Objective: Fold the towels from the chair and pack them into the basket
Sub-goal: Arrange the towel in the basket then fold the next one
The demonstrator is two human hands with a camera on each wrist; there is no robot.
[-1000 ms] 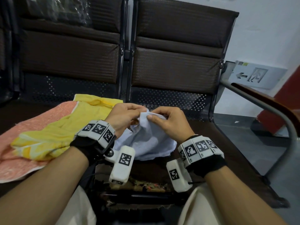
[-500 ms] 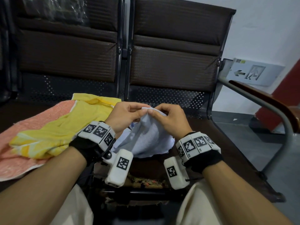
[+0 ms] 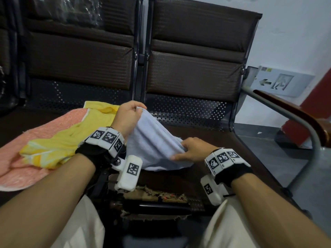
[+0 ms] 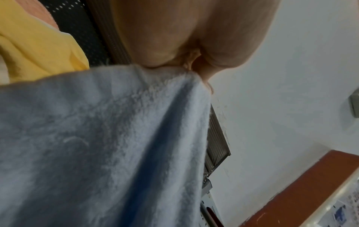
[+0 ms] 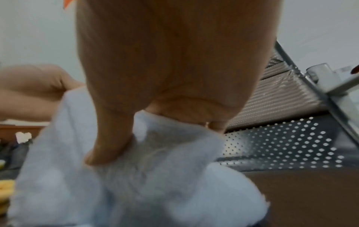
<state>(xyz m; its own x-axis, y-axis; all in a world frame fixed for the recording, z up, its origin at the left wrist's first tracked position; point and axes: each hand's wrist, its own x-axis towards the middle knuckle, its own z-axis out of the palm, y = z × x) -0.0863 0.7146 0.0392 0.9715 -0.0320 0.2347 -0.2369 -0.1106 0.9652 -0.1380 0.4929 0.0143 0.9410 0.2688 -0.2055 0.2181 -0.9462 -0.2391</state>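
Your left hand (image 3: 128,116) pinches the pale blue towel (image 3: 154,140) at centre frame; your right hand (image 3: 192,149) grips its lower edge above the chair seat (image 3: 215,138).

Three towels are in view: one pale blue towel (image 3: 155,145), one yellow towel (image 3: 59,142) and one pink-orange towel (image 3: 23,158). Two hands show, one left hand (image 3: 128,117) and one right hand (image 3: 192,149). Each wrist carries one white band of black-and-white square markers, two bands in all. Two dark brown chair backs (image 3: 197,59) stand side by side. One exit sign (image 3: 279,81) with an arrow is on the wall.
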